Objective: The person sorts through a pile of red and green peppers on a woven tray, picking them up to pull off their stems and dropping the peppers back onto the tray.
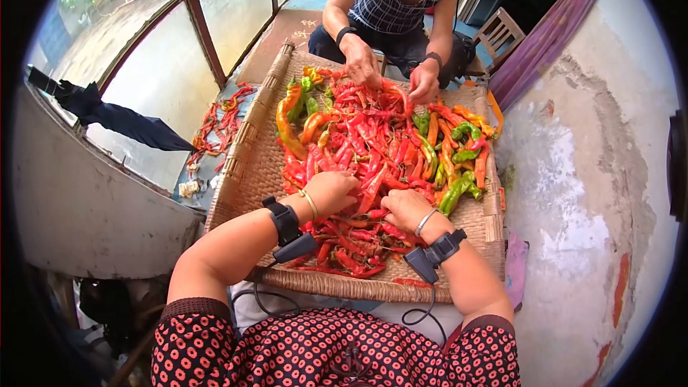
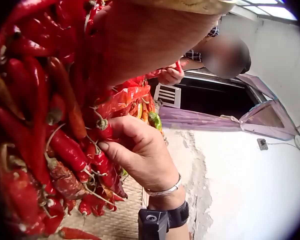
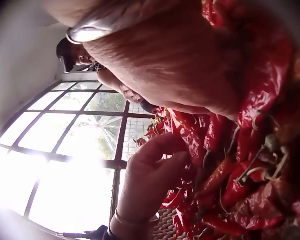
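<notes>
Red chili peppers (image 1: 369, 150), many glossy and some wrinkled, lie heaped on a woven tray (image 1: 247, 150). My left hand (image 1: 330, 193), with a yellow bangle at the wrist, reaches into the heap from the left. In the right wrist view its bent fingers meet the peppers, and I cannot tell whether they hold one. Across from it my right hand (image 1: 408, 209), wearing a silver bangle, is at the heap's near right. The left wrist view shows its thumb and forefinger pinching a small red chili pepper (image 2: 104, 131) near the stem.
Opposite sits another person (image 1: 405, 0), both hands in the far peppers. Green and orange peppers (image 1: 459, 154) line the tray's right side. More red peppers (image 1: 218, 125) lie beyond its left edge, near a folded dark umbrella (image 1: 132, 122). A worn wall (image 1: 573, 172) stands right.
</notes>
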Motion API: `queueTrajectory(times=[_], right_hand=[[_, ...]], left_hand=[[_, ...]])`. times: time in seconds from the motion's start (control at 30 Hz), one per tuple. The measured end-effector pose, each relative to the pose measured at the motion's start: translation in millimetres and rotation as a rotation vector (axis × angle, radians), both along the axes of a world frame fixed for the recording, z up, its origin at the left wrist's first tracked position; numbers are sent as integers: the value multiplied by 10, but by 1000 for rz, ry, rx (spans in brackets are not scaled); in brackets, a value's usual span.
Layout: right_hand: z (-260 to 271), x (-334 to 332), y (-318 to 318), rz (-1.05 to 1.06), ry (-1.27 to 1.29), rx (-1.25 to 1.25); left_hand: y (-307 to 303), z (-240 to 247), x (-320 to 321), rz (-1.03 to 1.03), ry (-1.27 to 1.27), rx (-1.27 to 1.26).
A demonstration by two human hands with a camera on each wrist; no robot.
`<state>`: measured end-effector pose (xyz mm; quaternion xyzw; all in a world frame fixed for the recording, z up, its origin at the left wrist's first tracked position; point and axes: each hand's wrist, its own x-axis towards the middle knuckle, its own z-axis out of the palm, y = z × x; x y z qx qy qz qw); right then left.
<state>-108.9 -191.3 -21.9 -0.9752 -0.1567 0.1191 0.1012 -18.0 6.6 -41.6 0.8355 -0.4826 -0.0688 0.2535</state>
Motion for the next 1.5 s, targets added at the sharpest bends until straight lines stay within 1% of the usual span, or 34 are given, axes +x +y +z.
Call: queueTrajectory(times=[0.07, 0.1, 0.13, 0.2, 0.23, 0.27, 0.3, 0.37, 0.4, 0.47, 0.5, 0.53, 0.6, 0.63, 0.67, 0.7, 0.73, 0.77, 0.8, 0.87, 0.9, 0.93, 1.0, 1.07, 1.17, 1.2, 1.23, 1.27, 1.33, 1.37, 1.4, 1.47, 1.5], right_hand=[[153, -15, -10, 12, 51, -10], [157, -11, -58, 25, -25, 74], [192, -4, -111, 25, -22, 78], [347, 17, -209, 17, -28, 279], [424, 3, -244, -114, 39, 443], [496, -1, -262, -160, 14, 540], [534, -1, -300, -241, 46, 638], [578, -9, -358, -400, 141, 882], [680, -29, -349, -476, 254, 959], [701, -42, -393, -519, 321, 1024], [694, -44, -413, -510, 320, 1055], [684, -47, -435, -503, 321, 1086], [665, -22, -537, -452, 394, 930], [669, -18, -577, -454, 449, 872], [676, -6, -598, -453, 502, 813], [655, 16, -604, -454, 506, 814], [617, 34, -612, -537, 331, 1050], [591, 49, -617, -618, 143, 1280], [609, 100, -572, -680, -12, 1555], [595, 112, -596, -823, -117, 1554], [567, 97, -571, -819, -103, 1430], [558, 78, -533, -825, -96, 1430], [570, 49, -363, -574, 257, 1190], [566, 13, -162, -405, 412, 1123], [486, -32, -3, -441, 525, 1164], [465, -39, 17, -443, 552, 1189], [473, -43, 2, -444, 554, 1189], [500, -45, -39, -418, 566, 1137], [596, -44, -178, -399, 575, 1002], [670, -40, -259, -420, 525, 1005], [720, -27, -333, -440, 476, 1007], [642, 18, -470, -562, 167, 1276], [620, 54, -480, -581, 94, 1641]], left_hand=[[7, 55, -6, -40, 64, 50], [2, 48, 0, -39, 65, 53], [-2, 39, -4, -37, 55, 58], [-7, 28, -10, -36, 49, 66], [-9, 37, -13, -27, 24, 91], [-11, 41, -11, -18, -2, 115], [-10, 34, -7, -18, 0, 115], [-5, 21, 0, -35, 25, -57], [-8, 32, -3, -37, 28, -54], [-31, 98, 0, -74, 52, -233], [-31, 208, -6, -71, 120, -167], [-24, 287, -11, -72, 126, -162], [-4, 361, -25, -41, 406, -112], [5, 303, 0, -54, 465, -143], [9, 276, 22, -52, 469, -141], [9, 258, 43, -68, 557, -125], [9, 246, 44, -85, 646, -109], [7, 249, 22, -89, 776, -143], [10, 272, 9, -90, 782, -139], [13, 343, 7, -99, 1156, -174], [9, 361, -9, -96, 1204, -203], [4, 360, -13, -93, 1213, -200], [-3, 355, -11, -71, 1216, -207], [-4, 344, -15, -69, 1247, -193], [-10, 277, -21, -113, 1104, -113], [-14, 261, -27, -113, 1105, -112], [-17, 229, -33, -113, 1068, -121], [-15, 208, -40, -112, 1031, -131], [-9, 304, -7, -8, 902, -103], [-7, 279, 8, 34, 798, -174], [-3, 230, 64, 59, 820, -176], [-1, 160, 89, 67, 708, -221], [-2, 134, 81, 68, 708, -222]])
